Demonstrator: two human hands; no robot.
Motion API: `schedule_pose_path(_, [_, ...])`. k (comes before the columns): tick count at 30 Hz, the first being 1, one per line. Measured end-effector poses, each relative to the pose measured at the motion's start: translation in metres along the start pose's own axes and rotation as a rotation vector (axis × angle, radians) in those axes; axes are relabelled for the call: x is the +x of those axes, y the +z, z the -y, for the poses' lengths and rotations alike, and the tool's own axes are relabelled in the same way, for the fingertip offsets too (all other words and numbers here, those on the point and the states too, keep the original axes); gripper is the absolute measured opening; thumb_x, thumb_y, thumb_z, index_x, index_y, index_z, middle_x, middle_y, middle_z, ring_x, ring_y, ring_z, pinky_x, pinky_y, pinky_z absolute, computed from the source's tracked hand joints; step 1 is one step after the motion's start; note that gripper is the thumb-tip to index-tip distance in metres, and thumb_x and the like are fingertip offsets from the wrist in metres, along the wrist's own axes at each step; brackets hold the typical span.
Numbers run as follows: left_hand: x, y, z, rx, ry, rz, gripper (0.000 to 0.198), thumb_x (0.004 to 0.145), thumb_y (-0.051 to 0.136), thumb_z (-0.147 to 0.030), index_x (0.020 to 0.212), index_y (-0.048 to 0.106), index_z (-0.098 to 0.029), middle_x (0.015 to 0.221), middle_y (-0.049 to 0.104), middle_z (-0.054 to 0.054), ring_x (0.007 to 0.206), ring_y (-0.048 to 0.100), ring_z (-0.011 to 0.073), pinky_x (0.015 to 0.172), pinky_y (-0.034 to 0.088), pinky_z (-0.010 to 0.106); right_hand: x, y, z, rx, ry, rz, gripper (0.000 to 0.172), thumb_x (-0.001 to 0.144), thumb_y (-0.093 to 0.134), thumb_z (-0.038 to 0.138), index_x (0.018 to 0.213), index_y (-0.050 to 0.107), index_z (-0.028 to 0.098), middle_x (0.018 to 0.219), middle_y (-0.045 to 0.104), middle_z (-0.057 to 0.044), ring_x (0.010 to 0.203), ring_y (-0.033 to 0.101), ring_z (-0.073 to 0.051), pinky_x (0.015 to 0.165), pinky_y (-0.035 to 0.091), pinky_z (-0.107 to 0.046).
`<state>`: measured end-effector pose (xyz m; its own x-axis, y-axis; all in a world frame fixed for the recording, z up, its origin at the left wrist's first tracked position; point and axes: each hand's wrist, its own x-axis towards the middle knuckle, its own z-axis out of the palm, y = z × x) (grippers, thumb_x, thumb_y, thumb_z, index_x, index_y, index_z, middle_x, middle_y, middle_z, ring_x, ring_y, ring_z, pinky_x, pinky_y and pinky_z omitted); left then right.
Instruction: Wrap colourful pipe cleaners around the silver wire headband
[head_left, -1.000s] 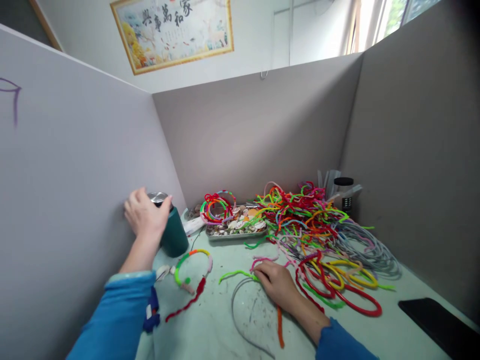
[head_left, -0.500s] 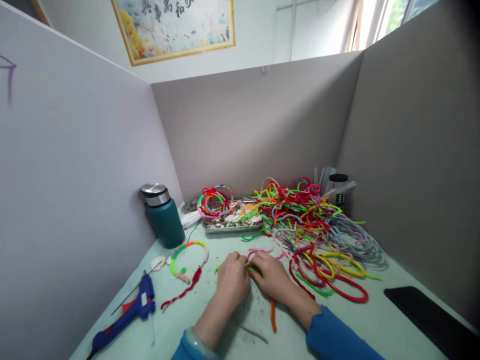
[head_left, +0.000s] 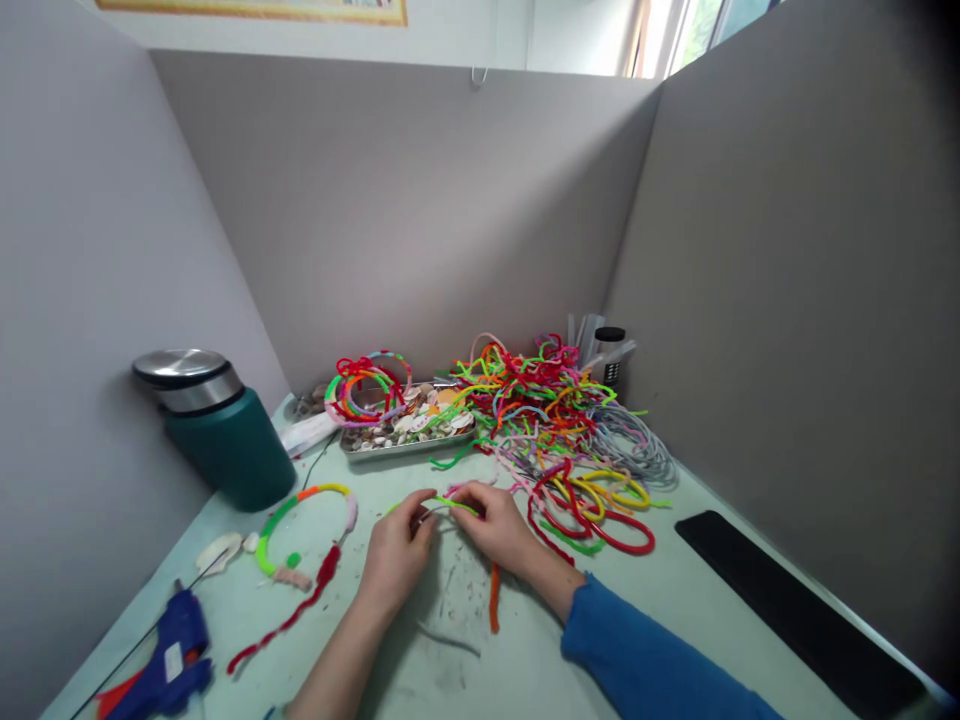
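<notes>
A lime-green pipe cleaner stretches in a slight arc between my two hands, above the middle of the table. My left hand pinches it between thumb and fingers, and a short end sticks out on the far side. My right hand pinches the other part. A thin greyish strand seems to run just beneath the green one; I cannot tell what it is. An orange pipe cleaner lies below my right hand. Nearer the front is a short grey strand. To the left lies a multicoloured ring with a red fuzzy tail.
A glue gun and a teal flask stand at left. Behind are a metal tray of buttons with wrapped rings on it, and a tangled heap of pipe cleaners. A black flat object lies right. Grey panels enclose the table.
My view has turned right and downward. My hands have moved slightly apart and tilted up, so the green pipe cleaner between them now shows more.
</notes>
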<state>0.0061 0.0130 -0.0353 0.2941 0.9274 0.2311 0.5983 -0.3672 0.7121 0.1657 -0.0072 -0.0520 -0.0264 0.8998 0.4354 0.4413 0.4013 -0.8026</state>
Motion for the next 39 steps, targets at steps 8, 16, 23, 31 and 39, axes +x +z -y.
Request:
schedule_pose_path(8, [-0.004,0.002,-0.002,0.165,0.188,-0.099,0.022,0.082,0.044,-0.023,0.093,0.063,-0.02,0.088,0.067,0.006,0.082,0.06,0.0185,0.073,0.044,0.03,-0.001,0.001,0.004,0.105,0.021,0.047,0.011,0.078,0.053,0.017,0.088,0.06,0.016,0.079,0.062,-0.001,0.072,0.055,-0.013,0.066,0.042,-0.022])
schedule_pose_path(16, [-0.011,0.0,-0.006,0.284,0.295,-0.138,0.019,0.084,0.044,-0.025,0.089,0.061,-0.021,0.083,0.064,0.004,0.076,0.06,0.0168,0.065,0.043,0.026,-0.003,0.0,0.005,0.181,0.028,0.037,0.008,0.079,0.054,0.02,0.084,0.059,0.016,0.077,0.061,-0.002,0.071,0.055,-0.013,0.064,0.043,-0.023])
schedule_pose_path(23, [-0.01,0.0,-0.008,0.214,0.264,-0.123,0.022,0.085,0.042,-0.027,0.083,0.063,-0.02,0.083,0.061,0.004,0.072,0.058,0.0151,0.065,0.041,0.025,-0.004,0.0,0.002,0.218,0.025,0.037,0.007,0.078,0.055,0.02,0.082,0.06,0.016,0.077,0.06,-0.002,0.07,0.055,-0.012,0.063,0.043,-0.022])
schedule_pose_path(31, [-0.003,-0.002,-0.009,-0.134,0.02,0.065,0.024,0.079,0.047,-0.036,0.07,0.058,-0.017,0.067,0.058,0.001,0.063,0.052,0.0144,0.058,0.037,0.024,-0.004,-0.001,0.006,0.199,0.022,0.057,0.007,0.079,0.055,0.02,0.08,0.06,0.015,0.075,0.06,-0.002,0.069,0.055,-0.012,0.062,0.043,-0.022])
schedule_pose_path(39, [-0.008,-0.004,-0.016,-0.821,-0.404,0.452,0.033,0.073,0.051,-0.049,0.065,0.042,-0.019,0.039,0.025,-0.012,0.033,0.016,0.0042,0.032,0.014,0.017,-0.003,-0.005,0.012,0.141,-0.067,0.103,0.015,0.08,0.052,0.016,0.089,0.064,0.017,0.084,0.064,-0.004,0.08,0.058,-0.014,0.075,0.045,-0.026])
